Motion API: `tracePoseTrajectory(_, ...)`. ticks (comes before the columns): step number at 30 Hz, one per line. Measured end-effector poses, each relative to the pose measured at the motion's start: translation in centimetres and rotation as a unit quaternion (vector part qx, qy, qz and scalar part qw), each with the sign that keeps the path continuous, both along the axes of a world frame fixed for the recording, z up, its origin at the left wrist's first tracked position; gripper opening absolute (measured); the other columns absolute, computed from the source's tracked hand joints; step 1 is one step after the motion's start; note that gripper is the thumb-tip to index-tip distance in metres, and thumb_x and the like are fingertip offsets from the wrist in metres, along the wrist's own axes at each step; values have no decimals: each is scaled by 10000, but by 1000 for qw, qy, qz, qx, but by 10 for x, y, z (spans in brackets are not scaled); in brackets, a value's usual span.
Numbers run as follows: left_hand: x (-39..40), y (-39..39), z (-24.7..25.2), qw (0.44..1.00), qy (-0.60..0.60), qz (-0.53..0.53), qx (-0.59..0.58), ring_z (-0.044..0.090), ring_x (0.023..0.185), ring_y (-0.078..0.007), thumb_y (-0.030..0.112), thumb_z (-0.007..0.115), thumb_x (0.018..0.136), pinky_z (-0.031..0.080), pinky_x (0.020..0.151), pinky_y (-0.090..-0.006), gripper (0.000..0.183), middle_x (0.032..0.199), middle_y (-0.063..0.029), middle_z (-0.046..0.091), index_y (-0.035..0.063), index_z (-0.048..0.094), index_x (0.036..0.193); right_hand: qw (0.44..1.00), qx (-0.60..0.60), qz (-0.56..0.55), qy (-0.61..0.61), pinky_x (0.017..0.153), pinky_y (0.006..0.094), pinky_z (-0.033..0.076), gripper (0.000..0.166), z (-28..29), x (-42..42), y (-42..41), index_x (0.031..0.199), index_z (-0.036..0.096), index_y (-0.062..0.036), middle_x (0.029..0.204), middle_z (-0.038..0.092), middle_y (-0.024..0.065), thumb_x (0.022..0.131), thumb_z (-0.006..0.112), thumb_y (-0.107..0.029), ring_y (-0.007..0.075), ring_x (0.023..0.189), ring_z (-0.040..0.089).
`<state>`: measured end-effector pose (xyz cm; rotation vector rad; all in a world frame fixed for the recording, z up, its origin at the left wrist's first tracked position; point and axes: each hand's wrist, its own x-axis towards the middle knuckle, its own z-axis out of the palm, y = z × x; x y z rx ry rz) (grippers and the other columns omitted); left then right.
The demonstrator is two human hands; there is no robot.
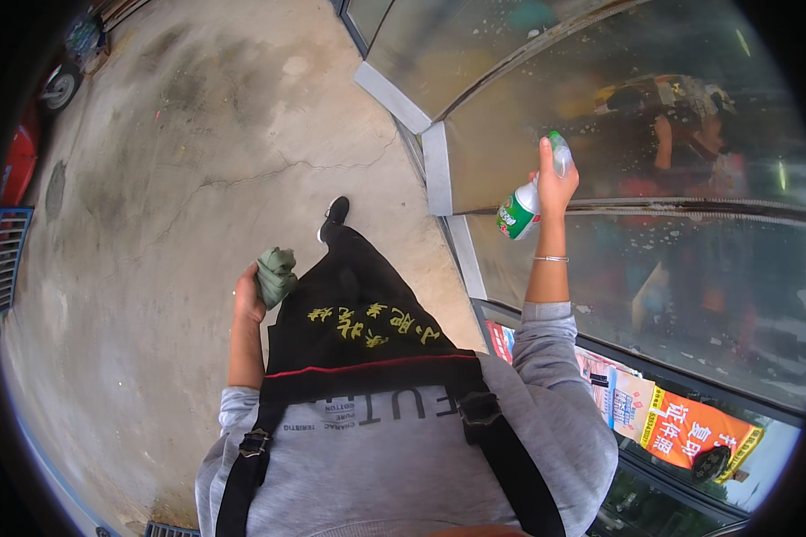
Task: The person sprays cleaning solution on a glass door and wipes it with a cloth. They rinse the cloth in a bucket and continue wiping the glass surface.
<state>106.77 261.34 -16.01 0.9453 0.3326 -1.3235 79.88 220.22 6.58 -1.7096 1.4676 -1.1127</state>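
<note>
My right hand (556, 184) is closed around the neck of a green and white spray bottle (520, 215), its nozzle end at the top, held in front of a glass panel (510, 161). White spots and streaks mark the glass, which also shows reflections. Low on the left, beside my black apron (376, 322), my left hand (248, 295) grips a crumpled grey-green cloth (277, 275). The apron bears yellow writing. One black shoe (336, 211) shows on the concrete floor.
Metal frame strips (438, 168) edge the glass on the right. Colourful posters (688, 429) hang on a lower pane. The cracked concrete floor (161, 221) spreads to the left, with a wheel (62, 87), a red object (21, 164) and a blue-framed grate (11, 258) at its rim.
</note>
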Motion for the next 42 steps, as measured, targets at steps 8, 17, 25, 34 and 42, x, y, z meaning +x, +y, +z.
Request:
tracePoseTrajectory(8, 52, -54, 14, 997, 3, 43, 66, 584, 1038, -279, 212, 295, 949, 456, 936, -389, 410, 1134, -142, 600, -24, 522, 1196, 993, 23, -41, 109, 384, 284, 429, 395, -76, 60, -123, 806, 651, 14, 547, 577, 68, 784, 697, -378, 151, 418, 562)
tracePoseTrajectory(17, 142, -179, 31, 988, -55, 35, 138, 581, 1040, -254, 223, 350, 947, 452, 926, -363, 384, 1119, -145, 600, -47, 535, 1148, 940, 78, 77, 324, 483, 307, 488, 512, -191, 79, -242, 888, 671, -16, 641, 614, 95, 727, 703, -501, 162, 448, 591)
tracePoseTrajectory(25, 164, -203, 55, 978, -47, 69, 192, 616, 958, -226, 216, 365, 945, 474, 892, -345, 354, 1033, -123, 635, -34, 573, 1085, 907, 149, 97, 383, 718, 448, 485, 524, -259, 111, -287, 881, 659, 2, 855, 648, 232, 752, 621, -505, 380, 815, 624)
tracePoseTrajectory(34, 164, -216, 67, 934, -85, 130, 321, 657, 672, -217, 206, 481, 893, 544, 583, -345, 224, 839, -95, 658, 28, 591, 972, 850, 13, 130, 510, 688, 430, 498, 451, -300, 78, -324, 1015, 644, -4, 894, 666, 176, 840, 616, -419, 309, 757, 629)
tracePoseTrajectory(42, 159, -223, 56, 930, -89, 199, 295, 655, 695, -255, 180, 508, 865, 545, 597, -394, 239, 878, -132, 648, -18, 590, 971, 748, -421, 217, 465, 635, 388, 524, 278, -286, 120, -338, 1034, 648, -106, 899, 653, 135, 864, 619, -324, 295, 713, 622)
